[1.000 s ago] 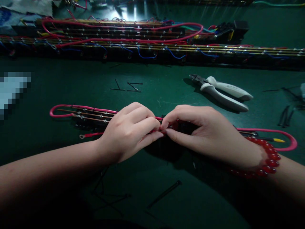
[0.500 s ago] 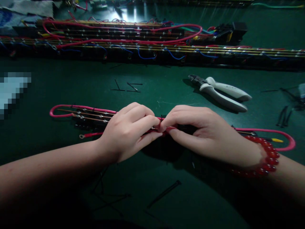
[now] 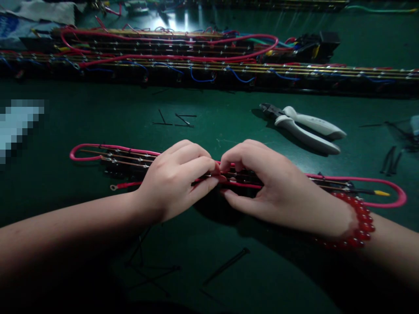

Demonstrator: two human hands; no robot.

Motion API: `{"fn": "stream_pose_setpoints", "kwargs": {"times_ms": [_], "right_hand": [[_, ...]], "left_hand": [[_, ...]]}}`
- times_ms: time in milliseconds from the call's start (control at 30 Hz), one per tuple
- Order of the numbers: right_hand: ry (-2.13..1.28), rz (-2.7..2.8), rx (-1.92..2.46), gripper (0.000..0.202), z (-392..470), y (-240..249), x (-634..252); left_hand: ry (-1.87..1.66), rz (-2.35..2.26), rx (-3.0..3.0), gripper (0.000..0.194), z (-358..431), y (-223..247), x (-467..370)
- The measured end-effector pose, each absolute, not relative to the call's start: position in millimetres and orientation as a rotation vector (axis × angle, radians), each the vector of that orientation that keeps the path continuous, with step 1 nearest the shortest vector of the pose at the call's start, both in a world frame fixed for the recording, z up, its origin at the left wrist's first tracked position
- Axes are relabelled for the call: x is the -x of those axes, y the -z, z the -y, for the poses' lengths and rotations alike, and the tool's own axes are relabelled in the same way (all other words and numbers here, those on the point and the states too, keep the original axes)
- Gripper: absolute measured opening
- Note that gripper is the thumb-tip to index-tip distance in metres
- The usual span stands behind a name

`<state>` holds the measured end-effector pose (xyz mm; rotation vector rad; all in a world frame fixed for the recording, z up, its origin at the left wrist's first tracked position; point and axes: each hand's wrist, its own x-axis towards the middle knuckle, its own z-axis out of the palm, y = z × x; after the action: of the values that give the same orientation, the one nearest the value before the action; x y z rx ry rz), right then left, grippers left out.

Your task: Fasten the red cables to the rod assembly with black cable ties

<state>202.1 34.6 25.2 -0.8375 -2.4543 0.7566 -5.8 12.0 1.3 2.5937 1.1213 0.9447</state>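
A long dark wired strip (image 3: pixel 124 158) with thin copper-coloured rods and shiny joints lies across the green table. A thick red cable (image 3: pixel 376 179) runs along it and loops at both ends. One cable end carries a ring terminal (image 3: pixel 113 187), left of my left hand. My left hand (image 3: pixel 183 174) is closed, thumb and fingers pinching the middle of the strip; what lies between the fingertips is mostly hidden. Just beside it, my right hand (image 3: pixel 262 179) arches over the strip, thumb apart from the bent fingers. A yellow-tipped lead (image 3: pixel 381 192) shows at the right end.
Cutting pliers with white handles (image 3: pixel 310 128) lie beyond my right hand. Black cable ties (image 3: pixel 225 266) are scattered in front and behind (image 3: pixel 173 120). A longer wired assembly (image 3: pixel 203 65) with red and blue wires spans the back. A pixelated pale patch (image 3: pixel 18 126) is at left.
My right hand's thumb and fingers have parted from a pinch at the middle of the strip, showing more of the strip beneath. My left hand stays nearly in place.
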Motion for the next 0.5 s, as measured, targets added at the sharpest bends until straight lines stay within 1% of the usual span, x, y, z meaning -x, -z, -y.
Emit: {"fn": "stream_pose_setpoints", "kwargs": {"times_ms": [100,167,300,500], "right_hand": [[-0.606,2.506,0.850,0.011,-35.2,-20.9,-201.1],[-0.582,2.526,0.866,0.006,-36.2,-19.0,-201.0],[-0.624,2.525,0.861,0.008,-37.6,-18.3,-201.2],[-0.582,2.536,0.868,0.008,-35.3,-18.6,-202.0]], "left_hand": [[-0.952,-1.129,-2.590,0.010,-11.9,-1.7,5.5],[-0.956,-1.130,-2.588,0.011,-11.8,-1.9,5.4],[-0.954,-1.135,-2.575,0.012,-11.4,-1.6,5.7],[-0.931,-1.109,-2.537,0.013,-10.6,-1.7,6.7]]}}
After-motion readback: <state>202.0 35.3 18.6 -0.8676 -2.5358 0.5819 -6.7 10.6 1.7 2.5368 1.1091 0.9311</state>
